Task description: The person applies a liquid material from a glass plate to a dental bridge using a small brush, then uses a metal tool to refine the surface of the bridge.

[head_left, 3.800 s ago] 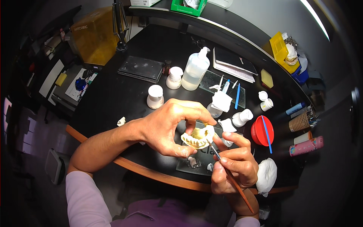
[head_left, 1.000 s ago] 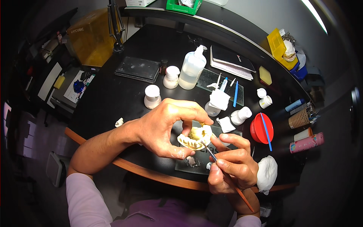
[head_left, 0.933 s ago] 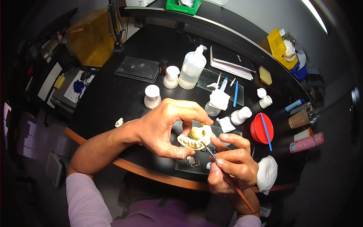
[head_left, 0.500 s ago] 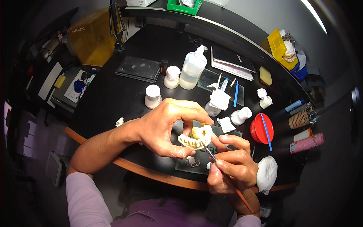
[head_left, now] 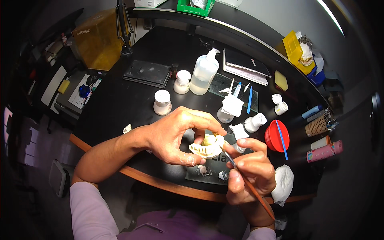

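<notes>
A cream dental model (head_left: 208,149) with a row of teeth is held by its edges between the thumb and fingers of my left hand (head_left: 178,136). My right hand (head_left: 254,172) pinches a thin paintbrush (head_left: 251,186) with a reddish-brown handle. Its tip meets or nearly meets the model's right side; I cannot tell which. Beneath both hands lies a glass slab (head_left: 192,174) bearing a small pinkish lump (head_left: 204,170) and a whitish lump (head_left: 223,175).
Two white-capped jars (head_left: 162,103) and a clear squeeze bottle (head_left: 204,74) stand behind my left hand. To the right are a tipped white bottle (head_left: 255,122), a red bowl (head_left: 272,138) with a blue stick across it, and a crumpled white cloth (head_left: 283,184) near the table edge.
My right hand and the paintbrush have shifted slightly right, the tip moving from the front teeth to the model's right side. The model has turned a little in my left hand.
</notes>
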Demonstrator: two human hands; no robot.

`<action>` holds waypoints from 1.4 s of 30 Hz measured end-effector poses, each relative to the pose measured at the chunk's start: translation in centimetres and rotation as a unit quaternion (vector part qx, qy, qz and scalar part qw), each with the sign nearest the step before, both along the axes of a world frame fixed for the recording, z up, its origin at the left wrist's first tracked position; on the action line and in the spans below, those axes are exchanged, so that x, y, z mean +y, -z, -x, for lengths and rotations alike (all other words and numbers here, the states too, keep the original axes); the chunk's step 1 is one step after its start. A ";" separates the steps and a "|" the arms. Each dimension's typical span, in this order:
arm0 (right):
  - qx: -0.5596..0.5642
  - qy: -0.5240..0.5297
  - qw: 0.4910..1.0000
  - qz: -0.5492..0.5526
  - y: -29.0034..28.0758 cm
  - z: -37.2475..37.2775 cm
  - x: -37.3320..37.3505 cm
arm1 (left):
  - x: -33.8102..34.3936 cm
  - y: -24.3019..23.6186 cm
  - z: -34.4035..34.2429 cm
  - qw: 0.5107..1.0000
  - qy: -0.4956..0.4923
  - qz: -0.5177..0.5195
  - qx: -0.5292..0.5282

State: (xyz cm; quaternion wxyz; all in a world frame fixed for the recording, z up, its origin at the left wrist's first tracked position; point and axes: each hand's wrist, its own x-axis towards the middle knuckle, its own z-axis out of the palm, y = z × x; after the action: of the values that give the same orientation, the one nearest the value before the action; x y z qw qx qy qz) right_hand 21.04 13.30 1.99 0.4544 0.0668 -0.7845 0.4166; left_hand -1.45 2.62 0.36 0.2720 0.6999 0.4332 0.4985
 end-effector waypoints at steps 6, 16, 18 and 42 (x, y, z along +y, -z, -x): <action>0.011 -0.006 0.999 0.043 0.1 0.7 1.1 | 0.1 0.2 -0.1 1.000 0.022 0.001 -0.009; -0.006 -0.167 0.951 0.259 0.2 2.1 0.3 | 0.7 0.0 -1.4 0.982 0.151 0.096 -0.056; -0.018 -0.182 0.937 0.298 0.4 2.3 0.2 | 0.8 0.0 -1.5 0.978 0.171 0.107 -0.055; -0.164 -0.176 0.935 0.262 -0.1 1.2 0.4 | 0.8 0.5 -1.9 0.976 0.186 0.114 -0.021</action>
State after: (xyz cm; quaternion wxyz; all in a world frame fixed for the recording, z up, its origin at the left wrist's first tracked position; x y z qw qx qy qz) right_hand 19.79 13.73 2.04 0.2404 0.0132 -0.6868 0.6858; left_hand 0.41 3.43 -0.16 0.4472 0.7216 0.3440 0.4012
